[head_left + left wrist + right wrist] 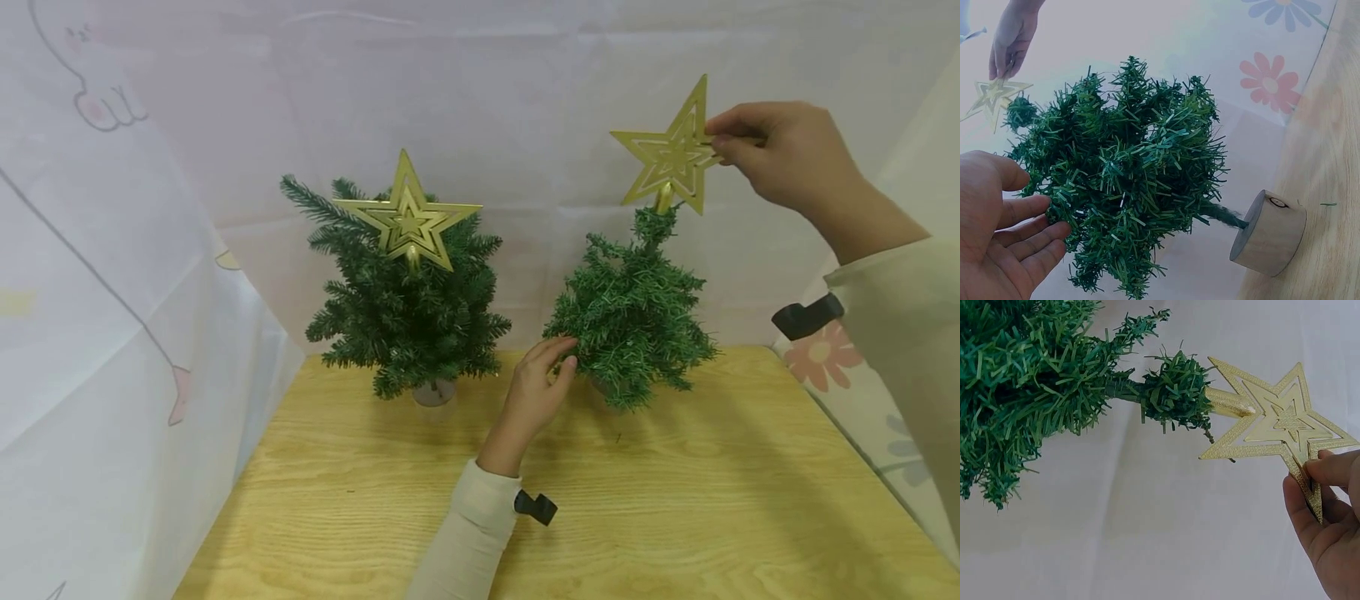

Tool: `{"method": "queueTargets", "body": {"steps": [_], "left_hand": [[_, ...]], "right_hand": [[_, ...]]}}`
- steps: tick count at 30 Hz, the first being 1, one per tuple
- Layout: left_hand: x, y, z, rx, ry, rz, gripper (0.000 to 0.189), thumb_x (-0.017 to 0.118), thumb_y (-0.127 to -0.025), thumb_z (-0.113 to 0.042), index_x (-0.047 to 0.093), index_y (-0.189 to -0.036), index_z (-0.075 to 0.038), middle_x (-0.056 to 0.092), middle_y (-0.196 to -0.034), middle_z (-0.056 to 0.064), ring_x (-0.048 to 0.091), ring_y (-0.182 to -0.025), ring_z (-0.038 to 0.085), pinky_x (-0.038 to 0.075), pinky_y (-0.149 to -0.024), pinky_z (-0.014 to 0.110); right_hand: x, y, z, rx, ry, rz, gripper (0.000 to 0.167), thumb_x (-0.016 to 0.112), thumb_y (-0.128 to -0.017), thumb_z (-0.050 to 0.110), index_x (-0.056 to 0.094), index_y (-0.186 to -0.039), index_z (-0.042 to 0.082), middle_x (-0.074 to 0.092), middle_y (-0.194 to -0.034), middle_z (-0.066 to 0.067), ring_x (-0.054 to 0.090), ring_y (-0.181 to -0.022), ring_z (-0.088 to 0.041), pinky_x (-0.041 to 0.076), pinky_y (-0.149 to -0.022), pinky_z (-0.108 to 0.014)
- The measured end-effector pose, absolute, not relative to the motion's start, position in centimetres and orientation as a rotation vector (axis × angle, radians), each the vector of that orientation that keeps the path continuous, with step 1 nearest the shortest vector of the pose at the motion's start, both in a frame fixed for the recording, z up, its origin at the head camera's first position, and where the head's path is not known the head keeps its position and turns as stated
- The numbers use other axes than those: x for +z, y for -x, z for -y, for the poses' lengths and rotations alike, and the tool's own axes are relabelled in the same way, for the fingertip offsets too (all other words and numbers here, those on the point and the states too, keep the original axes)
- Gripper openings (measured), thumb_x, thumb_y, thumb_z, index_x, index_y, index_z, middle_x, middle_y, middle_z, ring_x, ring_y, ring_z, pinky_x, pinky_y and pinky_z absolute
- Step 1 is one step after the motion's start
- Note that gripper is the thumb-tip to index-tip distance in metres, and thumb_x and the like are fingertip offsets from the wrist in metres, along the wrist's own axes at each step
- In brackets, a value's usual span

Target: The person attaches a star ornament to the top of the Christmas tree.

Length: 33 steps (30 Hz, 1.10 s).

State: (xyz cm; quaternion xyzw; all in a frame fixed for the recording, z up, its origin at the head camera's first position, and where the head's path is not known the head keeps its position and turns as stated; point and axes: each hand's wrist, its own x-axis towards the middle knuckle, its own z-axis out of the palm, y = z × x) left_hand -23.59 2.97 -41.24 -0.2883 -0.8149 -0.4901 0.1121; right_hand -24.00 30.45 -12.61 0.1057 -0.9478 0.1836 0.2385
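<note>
My right hand (791,158) pinches one point of a gold star tree topper (675,154) between thumb and fingers. The star's tubular base (1229,402) sits at the tip of the right-hand small green artificial Christmas tree (637,308), tilted a little in the head view. My left hand (536,383) is at the lower left side of this tree, its fingers extended and fingertips right at the branches (1116,169). In the left wrist view the tree's round wooden base (1269,234) stands on the table.
A second, darker artificial tree (405,317) stands to the left with another gold star (408,221) on it. Both trees are near the back edge of the wooden table (360,500). A pale printed cloth (525,100) hangs behind and at the sides.
</note>
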Motion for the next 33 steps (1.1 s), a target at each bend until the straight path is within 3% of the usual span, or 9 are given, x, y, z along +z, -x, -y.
{"method": "queueTargets", "body": {"steps": [8,13,17,21,24,29,33], "left_hand": [[-41.3,23.4,-2.9,-1.429,0.847,2.393,0.038,0.05,-0.104,-0.025,0.053,-0.141,-0.016,0.046,-0.145,0.009,0.046,-0.13,0.02,0.048,-0.098,0.039],[-41.2,23.2,-2.6,-1.422,0.838,2.396,0.039,0.048,-0.104,-0.028,0.053,-0.141,-0.015,0.046,-0.145,0.009,0.045,-0.131,0.02,0.046,-0.1,0.038],[-41.0,23.2,-2.3,-1.42,0.837,2.408,0.043,0.045,-0.105,-0.036,0.052,-0.142,-0.017,0.045,-0.146,0.007,0.043,-0.132,0.018,0.046,-0.1,0.038],[-40.9,23.3,-2.0,-1.423,0.841,2.421,0.045,0.043,-0.105,-0.039,0.051,-0.143,-0.018,0.043,-0.148,0.007,0.04,-0.135,0.018,0.046,-0.1,0.038],[-41.0,23.4,-2.0,-1.421,0.83,2.422,0.043,0.044,-0.105,-0.036,0.051,-0.143,-0.018,0.044,-0.147,0.006,0.04,-0.135,0.018,0.046,-0.1,0.038],[-41.2,23.3,-2.4,-1.409,0.828,2.419,0.041,0.047,-0.105,-0.032,0.051,-0.143,-0.018,0.045,-0.146,0.007,0.047,-0.129,0.019,0.047,-0.099,0.037],[-41.3,23.1,-2.8,-1.402,0.849,2.416,0.042,0.045,-0.105,-0.035,0.051,-0.143,-0.017,0.045,-0.146,0.008,0.046,-0.13,0.02,0.047,-0.098,0.038]], "right_hand": [[-12.4,23.8,-30.2,0.436,-0.315,2.597,0.038,0.045,-0.104,0.028,0.063,-0.13,0.007,0.066,-0.115,-0.02,0.042,-0.072,0.021,0.035,-0.054,-0.02],[-12.0,23.9,-29.9,0.329,-0.339,2.608,0.037,0.046,-0.104,0.027,0.063,-0.129,0.007,0.067,-0.114,-0.02,0.04,-0.069,0.016,0.033,-0.057,-0.027],[-11.9,23.9,-29.9,0.32,-0.318,2.639,0.038,0.045,-0.104,0.026,0.06,-0.131,0.004,0.065,-0.115,-0.023,0.056,-0.079,-0.01,0.035,-0.061,-0.033],[-11.9,24.1,-29.9,0.318,-0.32,2.634,0.039,0.045,-0.104,0.024,0.059,-0.132,0.002,0.064,-0.116,-0.025,0.058,-0.091,-0.035,0.036,-0.065,-0.038],[-12.0,24.2,-29.8,0.332,-0.317,2.624,0.04,0.044,-0.104,0.027,0.06,-0.132,0.005,0.065,-0.117,-0.023,0.057,-0.086,-0.023,0.036,-0.064,-0.036],[-12.7,24.1,-30.3,0.447,-0.292,2.602,0.042,0.044,-0.103,0.033,0.06,-0.134,0.009,0.063,-0.123,-0.02,0.044,-0.079,0.011,0.036,-0.061,-0.025],[-13.3,24.0,-30.9,0.594,-0.255,2.574,0.043,0.047,-0.102,0.037,0.059,-0.136,0.013,0.06,-0.13,-0.017,0.042,-0.083,0.019,0.037,-0.065,-0.018]]}}
